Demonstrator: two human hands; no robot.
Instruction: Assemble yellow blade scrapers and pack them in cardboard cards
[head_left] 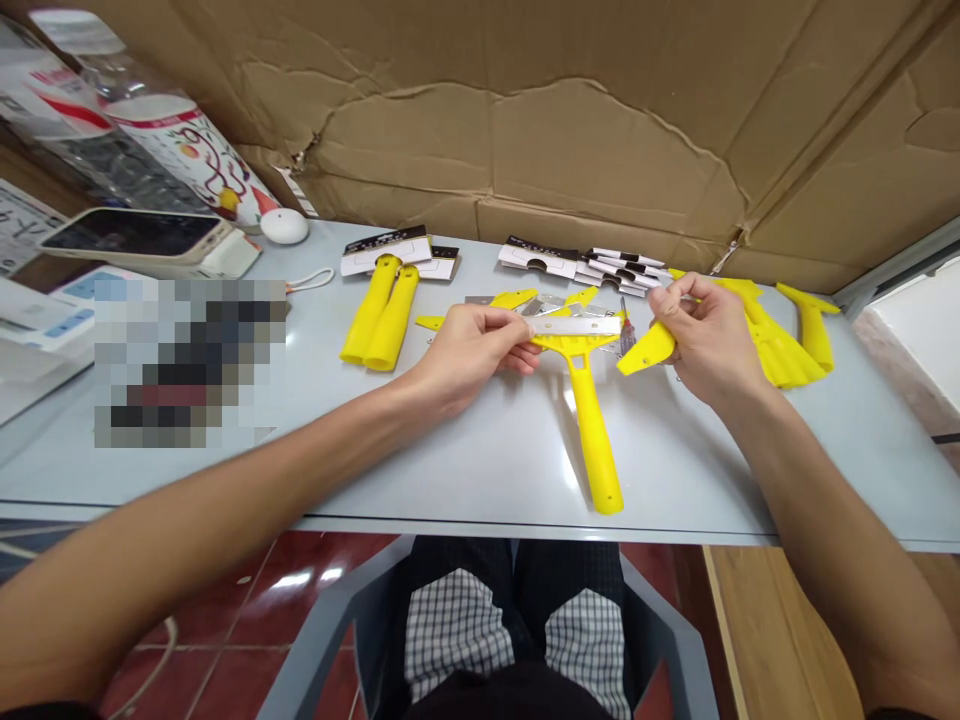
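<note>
Near the table's middle, my left hand (480, 355) pinches the left end of a yellow scraper (592, 420), whose handle points toward me. A flat metal blade (574, 326) with small holes lies along the scraper's head. My right hand (709, 335) grips a flat yellow plastic cover piece (649, 350), held just right of the scraper and apart from it. Behind the scraper lie more yellow pieces and metal strips, partly hidden by the blade. A screwdriver (627, 335) with a clear handle lies between the scraper and the cover piece.
Two yellow handles (381, 315) lie at left with card sleeves (405, 252); more cards (540, 260) lie behind. Several yellow scraper parts (787, 345) are piled right. A phone (135, 235), bottles (180, 140) and a blurred-out item stand left. Cardboard (525, 130) walls the back.
</note>
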